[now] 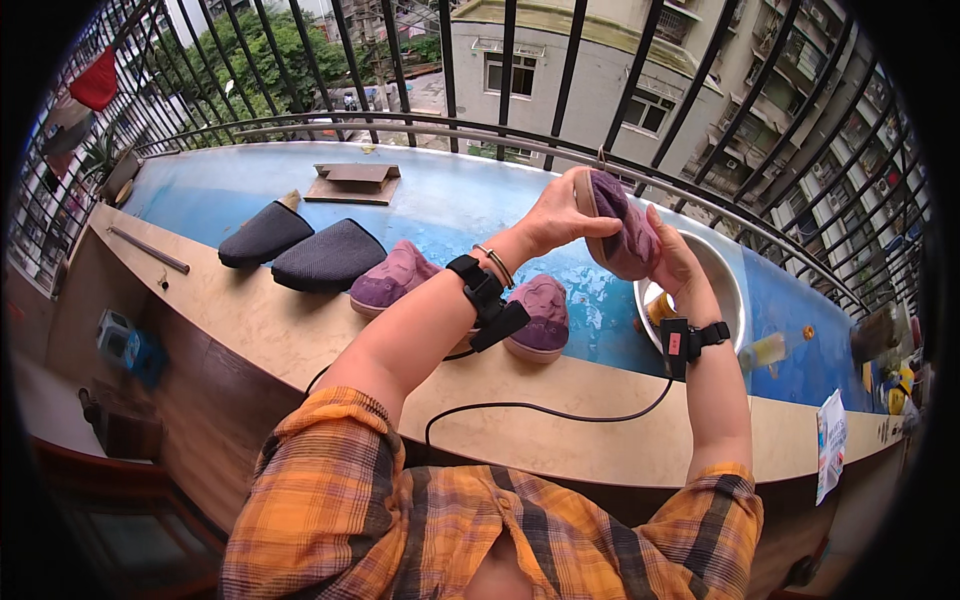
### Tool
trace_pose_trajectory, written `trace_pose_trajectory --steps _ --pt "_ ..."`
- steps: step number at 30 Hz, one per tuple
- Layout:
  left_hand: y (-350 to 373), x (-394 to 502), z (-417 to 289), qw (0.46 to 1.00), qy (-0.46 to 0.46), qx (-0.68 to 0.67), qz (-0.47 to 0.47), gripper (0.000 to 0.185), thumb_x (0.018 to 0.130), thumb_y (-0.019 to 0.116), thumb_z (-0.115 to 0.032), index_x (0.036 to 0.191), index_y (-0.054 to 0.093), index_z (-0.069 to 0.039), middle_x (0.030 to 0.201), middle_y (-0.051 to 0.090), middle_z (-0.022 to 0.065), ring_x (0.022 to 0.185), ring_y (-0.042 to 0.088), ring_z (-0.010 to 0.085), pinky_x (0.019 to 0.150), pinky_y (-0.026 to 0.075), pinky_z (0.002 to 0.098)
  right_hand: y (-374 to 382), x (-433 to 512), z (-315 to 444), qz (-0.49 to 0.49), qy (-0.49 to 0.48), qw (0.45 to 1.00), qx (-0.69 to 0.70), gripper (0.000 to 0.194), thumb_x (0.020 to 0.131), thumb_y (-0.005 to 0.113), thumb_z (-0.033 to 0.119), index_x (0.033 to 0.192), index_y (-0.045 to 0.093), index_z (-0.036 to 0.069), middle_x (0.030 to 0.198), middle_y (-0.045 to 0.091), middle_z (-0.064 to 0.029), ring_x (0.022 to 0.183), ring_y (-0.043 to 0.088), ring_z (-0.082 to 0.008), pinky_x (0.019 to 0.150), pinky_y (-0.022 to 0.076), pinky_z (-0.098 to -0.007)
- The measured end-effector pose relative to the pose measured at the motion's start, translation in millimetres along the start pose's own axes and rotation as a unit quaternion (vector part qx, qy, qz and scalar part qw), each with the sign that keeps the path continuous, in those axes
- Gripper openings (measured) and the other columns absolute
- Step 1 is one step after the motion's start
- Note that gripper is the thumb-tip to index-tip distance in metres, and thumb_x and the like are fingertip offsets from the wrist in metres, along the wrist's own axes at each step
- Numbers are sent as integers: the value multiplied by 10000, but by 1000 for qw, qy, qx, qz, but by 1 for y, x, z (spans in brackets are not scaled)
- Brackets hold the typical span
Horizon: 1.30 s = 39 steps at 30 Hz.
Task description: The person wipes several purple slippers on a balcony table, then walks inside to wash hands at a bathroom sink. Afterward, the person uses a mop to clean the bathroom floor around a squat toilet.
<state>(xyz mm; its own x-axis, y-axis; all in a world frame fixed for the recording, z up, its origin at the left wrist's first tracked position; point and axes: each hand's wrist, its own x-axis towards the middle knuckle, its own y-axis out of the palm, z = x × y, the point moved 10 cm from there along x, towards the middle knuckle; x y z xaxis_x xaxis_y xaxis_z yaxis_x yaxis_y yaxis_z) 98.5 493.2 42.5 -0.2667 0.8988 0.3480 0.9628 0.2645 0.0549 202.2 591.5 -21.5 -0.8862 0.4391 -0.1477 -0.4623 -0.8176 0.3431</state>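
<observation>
Between my two hands, near the railing, a purple-and-pink fabric slipper (pixel 626 232) is held up on its side. My left hand (pixel 562 214) grips its sole edge, thumb across the upper. My right hand (pixel 675 255) presses against the pink side, fingers raised. Two similar slippers rest at the ledge's edge: one (pixel 397 277) partly behind my left forearm, the other (pixel 538 319) between my arms. Further left lie two dark grey slippers, one (pixel 262 234) beside the other (pixel 330 255). A metal basin (pixel 731 281) holding a yellowish item stands behind my right wrist.
Black railing bars (pixel 510 67) border the blue-covered ledge (pixel 465 180). A brown board piece (pixel 352 184) and a metal rod (pixel 148 249) lie left. Right of the basin is a clear container (pixel 765 351). A black cable (pixel 540 406) crosses the wooden edge; a printed packet (pixel 831 446) hangs at right.
</observation>
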Motion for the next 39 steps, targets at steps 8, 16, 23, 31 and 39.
trace_pose_trajectory --steps 8,16,23,31,39 --pt "-7 -10 -9 995 14 95 -5 724 568 834 -326 1116 504 11 1034 570 103 976 549 180 873 454 299 18 -1 19 18 -97 994 52 414 824 636 225 1157 557 -6 1065 633 -98 926 627 -190 867 491 -315" --pt "-23 -20 -17 987 11 157 -17 719 614 834 -259 1171 480 28 1063 575 93 972 560 160 870 466 289 42 -8 12 27 -59 997 44 388 828 632 215 1115 566 -37 1027 642 -113 906 632 -171 842 502 -309" --pt "-21 -28 -11 998 10 62 15 916 566 872 -363 1225 382 43 1134 529 116 1057 524 185 914 446 317 46 3 22 43 -91 994 48 315 853 599 192 1071 599 -35 1007 647 -117 871 637 -178 805 513 -291" --pt "5 -33 -1 991 -41 -75 103 860 675 824 -198 1353 315 -49 1278 482 92 1186 466 208 1015 379 362 72 8 22 50 -95 975 194 310 921 522 207 1127 560 -22 1079 626 -119 945 621 -206 883 488 -328" --pt "-26 -29 -10 988 -39 -146 22 618 760 751 -225 1260 440 -35 1180 561 84 1072 564 192 908 475 322 54 -10 11 38 -38 993 -104 444 896 550 456 1004 628 33 870 665 -64 745 638 -112 681 513 -257"
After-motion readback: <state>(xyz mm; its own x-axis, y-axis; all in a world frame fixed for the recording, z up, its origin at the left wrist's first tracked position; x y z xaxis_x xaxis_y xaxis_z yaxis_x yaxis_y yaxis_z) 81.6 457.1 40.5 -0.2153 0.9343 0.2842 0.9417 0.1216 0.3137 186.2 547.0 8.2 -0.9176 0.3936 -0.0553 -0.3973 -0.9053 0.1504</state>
